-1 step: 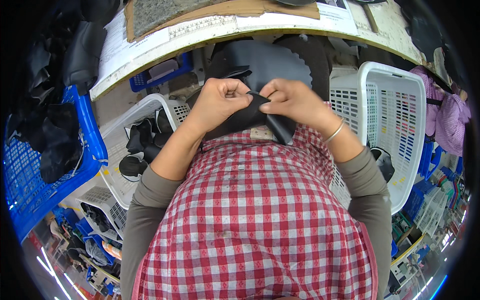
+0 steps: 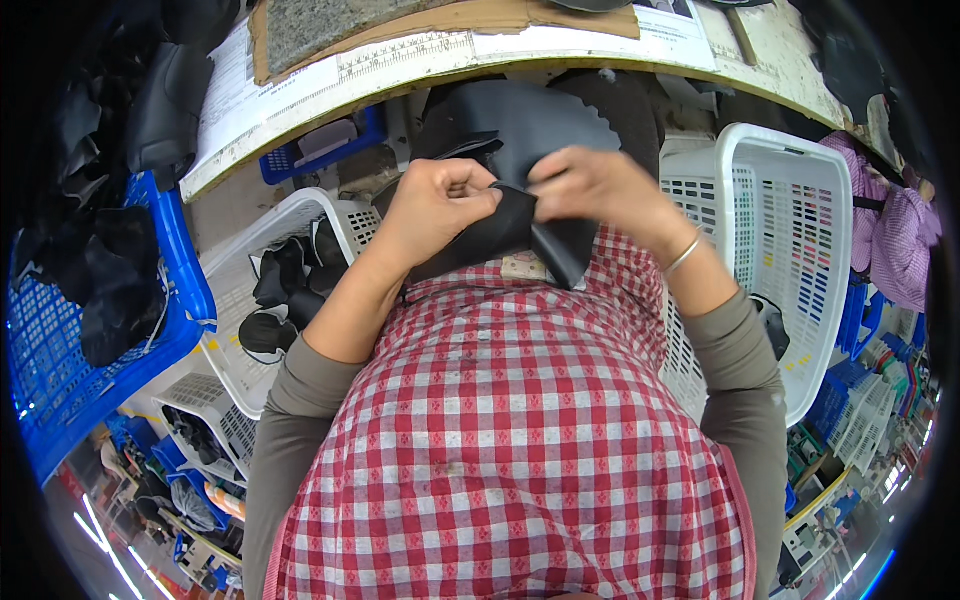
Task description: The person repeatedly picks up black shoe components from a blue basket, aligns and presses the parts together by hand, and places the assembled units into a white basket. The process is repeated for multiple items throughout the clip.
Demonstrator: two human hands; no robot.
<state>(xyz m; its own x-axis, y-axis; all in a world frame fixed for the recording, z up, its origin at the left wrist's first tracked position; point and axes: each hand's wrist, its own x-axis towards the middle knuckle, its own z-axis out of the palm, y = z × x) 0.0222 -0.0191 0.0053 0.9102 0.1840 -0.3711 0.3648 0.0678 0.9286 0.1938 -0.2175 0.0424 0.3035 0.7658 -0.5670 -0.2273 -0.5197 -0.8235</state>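
Observation:
Over my lap, my left hand (image 2: 440,205) pinches the top edge of a black leather-like piece (image 2: 500,228) between thumb and bent fingers. My right hand (image 2: 590,190), with a bangle at its wrist, is by the right end of that edge. Motion smears its fingers, so whether they grip the piece cannot be made out. A folded, shiny black flap (image 2: 565,255) hangs down at the right side of the piece. Behind both hands lies a larger dark grey sheet (image 2: 540,115) with a scalloped right edge. More black pieces (image 2: 470,145) lie beside my left fingers.
Ahead runs a white worktable edge (image 2: 500,70) with a stone slab (image 2: 330,25) on cardboard. White plastic baskets stand left (image 2: 235,280) and right (image 2: 790,270) of me, with black pieces inside. A blue crate (image 2: 185,260) of black pieces is at far left.
My right hand has lifted slightly and its fingers have shifted, now more blurred. The left hand keeps its pinch on the leather-like piece.

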